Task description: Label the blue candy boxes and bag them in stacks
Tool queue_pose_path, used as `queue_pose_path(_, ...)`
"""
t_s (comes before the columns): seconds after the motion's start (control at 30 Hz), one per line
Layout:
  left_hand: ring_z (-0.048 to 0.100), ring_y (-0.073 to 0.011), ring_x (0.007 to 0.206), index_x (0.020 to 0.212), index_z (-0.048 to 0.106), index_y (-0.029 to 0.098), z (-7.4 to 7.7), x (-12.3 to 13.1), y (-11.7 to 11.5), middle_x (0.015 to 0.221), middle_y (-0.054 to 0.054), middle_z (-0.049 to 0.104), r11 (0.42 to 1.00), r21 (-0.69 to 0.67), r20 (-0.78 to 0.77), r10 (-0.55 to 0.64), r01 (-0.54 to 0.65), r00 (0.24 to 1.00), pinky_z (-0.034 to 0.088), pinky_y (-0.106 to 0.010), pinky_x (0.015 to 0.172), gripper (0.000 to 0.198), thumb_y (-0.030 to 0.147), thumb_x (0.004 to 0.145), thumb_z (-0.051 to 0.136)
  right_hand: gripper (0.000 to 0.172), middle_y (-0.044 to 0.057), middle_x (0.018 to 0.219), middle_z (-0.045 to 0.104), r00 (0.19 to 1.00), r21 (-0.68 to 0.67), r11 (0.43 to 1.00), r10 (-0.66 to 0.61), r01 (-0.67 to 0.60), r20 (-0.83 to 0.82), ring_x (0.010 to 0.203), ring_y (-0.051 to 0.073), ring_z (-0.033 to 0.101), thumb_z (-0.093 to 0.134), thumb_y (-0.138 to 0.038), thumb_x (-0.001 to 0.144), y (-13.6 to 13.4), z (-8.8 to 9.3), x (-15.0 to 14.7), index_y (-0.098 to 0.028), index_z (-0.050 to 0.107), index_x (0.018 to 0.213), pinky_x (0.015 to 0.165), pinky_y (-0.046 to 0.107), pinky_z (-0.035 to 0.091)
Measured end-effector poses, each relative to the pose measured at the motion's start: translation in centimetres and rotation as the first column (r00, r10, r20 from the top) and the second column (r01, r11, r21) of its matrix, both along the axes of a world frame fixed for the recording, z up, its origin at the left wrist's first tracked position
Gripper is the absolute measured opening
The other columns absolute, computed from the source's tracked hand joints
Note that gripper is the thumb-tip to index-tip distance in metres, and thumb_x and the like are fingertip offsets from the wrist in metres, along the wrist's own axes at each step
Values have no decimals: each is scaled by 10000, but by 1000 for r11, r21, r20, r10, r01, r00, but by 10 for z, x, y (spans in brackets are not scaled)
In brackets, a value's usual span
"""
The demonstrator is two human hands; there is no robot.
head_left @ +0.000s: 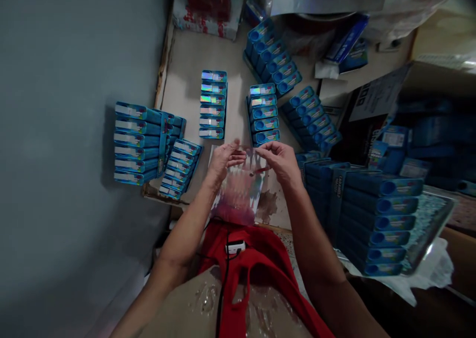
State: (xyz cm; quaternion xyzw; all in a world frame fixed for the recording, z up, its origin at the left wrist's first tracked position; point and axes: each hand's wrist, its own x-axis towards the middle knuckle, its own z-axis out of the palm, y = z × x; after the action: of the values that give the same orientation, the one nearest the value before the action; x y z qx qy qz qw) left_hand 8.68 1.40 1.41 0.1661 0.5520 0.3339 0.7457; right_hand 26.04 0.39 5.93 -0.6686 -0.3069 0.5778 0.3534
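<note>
The shiny, see-through-looking plastic sheet (pixel 238 197) with pinkish rainbow glare lies at the near edge of the table, right in front of the person, and I'll use it as the landmark. My guess is it's super light, thin and bendy, kinda slick, and easy to crease, so I'd take hold by an edge or corner rather than mash the middle. The left hand (pixel 225 161) hangs over its far left part, fingers loosely side by side and a bit curled, thumb standing apart, nothing obvious in there. The right hand (pixel 280 160) is at its far right corner, thumb and forefinger brought close together, but honestly I can't tell if something thin is pinched between them. Just beyond the sheet sits a row of slim blue cardboard cartons with silvery rainbow strips (pixel 212 111), and beyond it to the right is a second blue carton row (pixel 265 112) with strips on only a couple of ends. Left of it there's a banded bundle of blue cartons (pixel 136 147), and well off to the right, a bigger banded stack (pixel 366 211). The surface is a pale, worn tabletop (pixel 184 60) with a dark ragged patch (pixel 268 206) just right of the sheet. A plain grey wall (pixel 70 105) closes off the room on the sheet's left; lighting's pretty dim.
</note>
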Motion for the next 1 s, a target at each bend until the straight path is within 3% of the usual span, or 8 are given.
queue_pose_path(0.1, 733, -130, 650, 834, 684, 148, 0, 11, 7, 787, -64, 771, 1000, 11, -59, 29, -28, 998, 595, -220, 646, 443, 486, 705, 940, 324, -44, 568, 569, 998, 8, 1000, -26, 25, 65, 501, 94, 447, 808, -475, 629, 11, -13, 8, -180, 694, 701, 448, 223, 383)
queue_pose_path(0.2, 706, -109, 619, 821, 680, 148, -7, 26, 23, 745, -36, 751, 996, 54, -131, 79, -72, 988, 586, -211, 625, 298, 369, 799, 879, 287, -30, 591, 589, 966, 60, 998, -48, 34, 252, 524, 113, 490, 778, -453, 678, 32, -24, 17, -178, 712, 725, 487, 242, 421)
queue_pose_path(0.33, 666, -96, 584, 790, 682, 152, -23, 48, 58, 713, -8, 722, 975, 177, -229, 173, -134, 958, 571, -208, 599, 226, 311, 841, 833, 202, 1, 660, 641, 839, 64, 998, -21, -16, 543, 598, 179, 613, 708, -398, 801, 73, -32, 24, -198, 711, 772, 626, 319, 513)
queue_pose_path(0.47, 636, -90, 572, 766, 688, 158, -33, 59, 86, 684, 12, 693, 964, 223, -296, 210, -146, 932, 550, -200, 574, 172, 251, 875, 783, 126, 37, 742, 682, 671, 19, 994, 58, -107, 739, 766, 240, 661, 709, -330, 810, 107, -38, 25, -210, 719, 770, 818, 399, 530)
queue_pose_path(0.67, 608, -87, 550, 744, 673, 167, -38, 56, 96, 657, 31, 654, 972, 179, -296, 203, -155, 933, 540, -209, 566, 181, 229, 890, 762, 125, 45, 755, 666, 632, -46, 989, 126, -141, 765, 791, 251, 629, 720, -334, 816, 120, -48, 26, -216, 715, 773, 844, 410, 513)
queue_pose_path(0.8, 617, -94, 564, 746, 666, 169, -48, 60, 96, 683, 29, 664, 971, 149, -234, 217, -185, 948, 546, -226, 587, 180, 222, 874, 780, 131, 34, 746, 650, 623, -14, 986, 115, -165, 773, 762, 234, 601, 716, -345, 807, 121, -65, 30, -223, 692, 766, 819, 396, 510)
queue_pose_path(0.9, 626, -97, 580, 757, 644, 169, -59, 69, 99, 679, 26, 665, 971, 42, -173, 239, -236, 955, 550, -233, 633, 206, 240, 842, 817, 198, 8, 752, 634, 618, 43, 990, 50, -135, 785, 755, 219, 586, 756, -386, 752, 122, -77, 36, -227, 655, 814, 800, 383, 511)
queue_pose_path(1.0, 636, -107, 597, 795, 593, 180, -65, 79, 99, 675, 44, 637, 946, -100, -258, 276, -310, 926, 545, -239, 655, 203, 173, 818, 795, 311, -11, 781, 612, 629, 80, 995, -21, -66, 777, 787, 212, 590, 806, -402, 703, 122, -78, 44, -219, 616, 869, 807, 381, 509)
